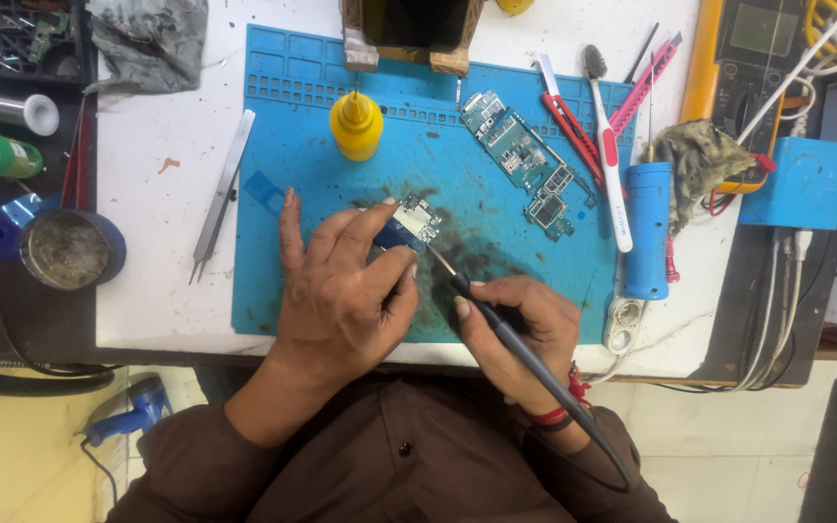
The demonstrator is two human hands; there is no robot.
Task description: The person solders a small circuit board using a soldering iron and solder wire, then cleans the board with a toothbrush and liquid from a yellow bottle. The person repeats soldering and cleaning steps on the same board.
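Head view: left hand [341,291] pinches small blue-white circuit board [409,225] by its edges at mid blue silicone mat [341,107]; right hand [515,329] fingers wrapped round grey soldering iron [496,324], tip at board's near-right edge. Board looks light, stiff, fragile; grip edges only.

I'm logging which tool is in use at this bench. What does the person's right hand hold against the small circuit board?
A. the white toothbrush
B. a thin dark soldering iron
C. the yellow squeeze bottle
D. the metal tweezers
B: the right hand grips a thin dark soldering iron, its tip at the small circuit board steadied by the left hand.
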